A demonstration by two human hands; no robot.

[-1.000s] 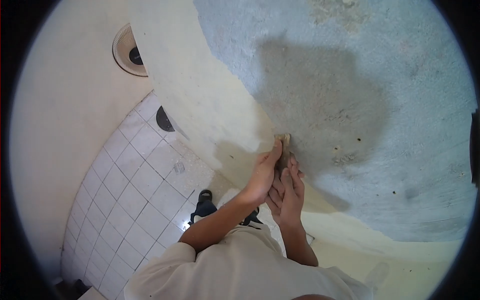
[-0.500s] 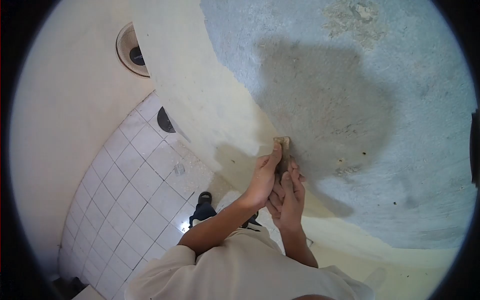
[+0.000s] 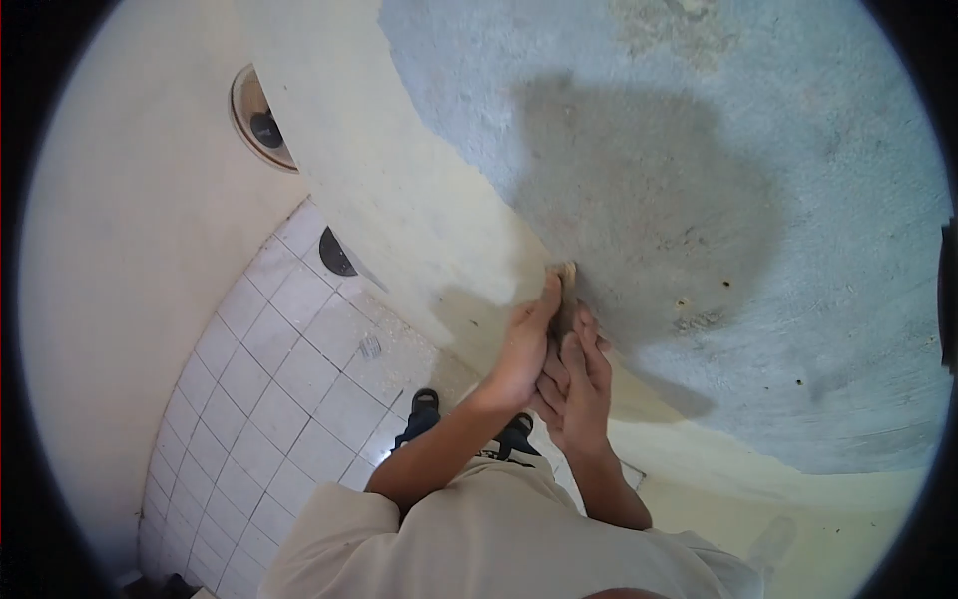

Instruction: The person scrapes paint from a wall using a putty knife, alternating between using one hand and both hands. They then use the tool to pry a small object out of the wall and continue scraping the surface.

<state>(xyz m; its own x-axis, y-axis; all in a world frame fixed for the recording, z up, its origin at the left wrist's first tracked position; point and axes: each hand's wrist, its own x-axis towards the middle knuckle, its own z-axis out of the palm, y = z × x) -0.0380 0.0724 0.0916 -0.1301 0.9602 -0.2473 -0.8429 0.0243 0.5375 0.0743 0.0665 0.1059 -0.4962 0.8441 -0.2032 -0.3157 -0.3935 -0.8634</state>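
Both my hands are together in front of the wall, at the border between cream paint (image 3: 461,235) and a bare grey-blue patch (image 3: 848,200). My left hand (image 3: 522,349) is closed on a narrow scraper (image 3: 566,281), its thumb near the scraper's upper end, which meets the wall. Close beside it, my right hand (image 3: 584,384) is wrapped round the lower part of the same scraper. The fingers partly hide the tool, so its full shape cannot be made out. A shadow of my head and arms falls across the patch.
A fan (image 3: 261,122) shows at the upper left beyond the wall edge, with a dark round base (image 3: 336,254) on the white tiled floor (image 3: 269,369). A small flat scrap (image 3: 370,346) and pale crumbs lie on the tiles. My sandalled foot (image 3: 425,400) stands below.
The view has shifted slightly, so the fan and floor appear a little lower and more of my feet shows. Both hands keep their hold, with the scraper a little higher in view.
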